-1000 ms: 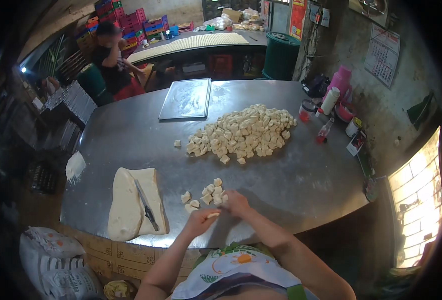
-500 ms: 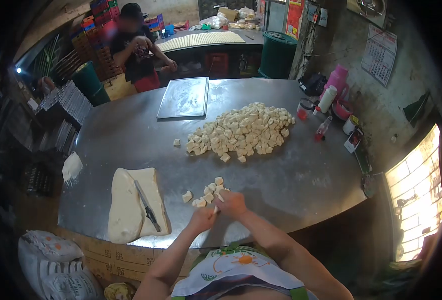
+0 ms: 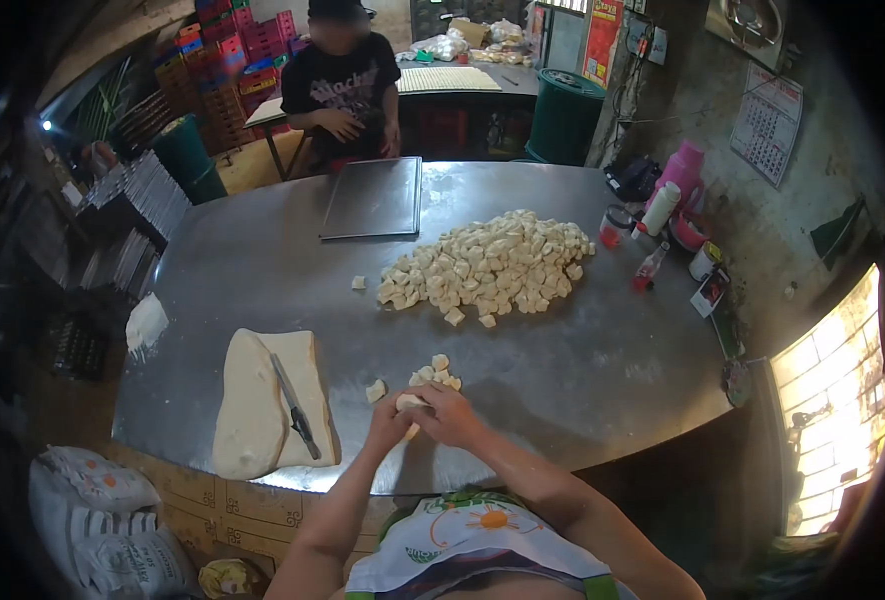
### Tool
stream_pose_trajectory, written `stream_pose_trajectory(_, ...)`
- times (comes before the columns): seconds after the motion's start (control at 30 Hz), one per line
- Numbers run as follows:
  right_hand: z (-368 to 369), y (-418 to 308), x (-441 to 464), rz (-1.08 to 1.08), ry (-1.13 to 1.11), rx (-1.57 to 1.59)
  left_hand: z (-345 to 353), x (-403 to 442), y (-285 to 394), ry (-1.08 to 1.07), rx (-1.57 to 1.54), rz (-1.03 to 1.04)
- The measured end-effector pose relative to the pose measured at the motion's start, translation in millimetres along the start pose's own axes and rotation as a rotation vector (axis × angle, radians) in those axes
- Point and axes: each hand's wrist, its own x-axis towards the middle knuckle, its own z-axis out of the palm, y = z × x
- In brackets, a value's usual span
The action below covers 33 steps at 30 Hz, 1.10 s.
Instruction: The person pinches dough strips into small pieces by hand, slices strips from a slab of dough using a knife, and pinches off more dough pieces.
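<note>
My left hand [image 3: 391, 422] and my right hand [image 3: 451, 415] meet near the front edge of the table, fingers closed around a pale dough piece [image 3: 412, 401] between them. Just beyond my fingers lies a small cluster of cut dough pieces [image 3: 441, 375], partly covered by my right hand. One loose dough piece [image 3: 376, 391] sits to the left of it. Farther left is a large folded dough slab [image 3: 248, 420], with a dark-handled knife [image 3: 294, 404] lying on top. A big heap of dough pieces [image 3: 493, 262] spreads over the table's far middle.
A flat dark tray [image 3: 373, 200] lies at the table's [image 3: 233, 270] far side, near a standing person [image 3: 348, 95]. Flour [image 3: 147, 325] is on the left edge. A pink thermos [image 3: 679, 170], bottle [image 3: 652, 262] and jars line the right edge. Sacks [image 3: 113, 520] stand lower left.
My hands have come closer together, with the dough piece now showing between them. The person across the table has moved right and faces it. The tray's surface looks darker.
</note>
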Motion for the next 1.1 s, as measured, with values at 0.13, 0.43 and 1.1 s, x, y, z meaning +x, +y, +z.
stream_pose_trajectory(0.13, -14.9, 24.3, 1.3, 0.24, -0.119, -0.277, 28.4, -14.8, 16.5, -0.124, 0.505, -0.16)
stream_pose_trajectory(0.43, -14.3, 17.2, -11.2, 0.009, -0.045, -0.135, 13.6, -3.3, 28.6, 0.252, 0.31, 0.307)
stream_pose_trajectory(1.1, -15.1, 4.2, -5.9, 0.074, -0.216, -0.017, 9.5, 1.5, 13.0, 0.257, 0.194, 0.39)
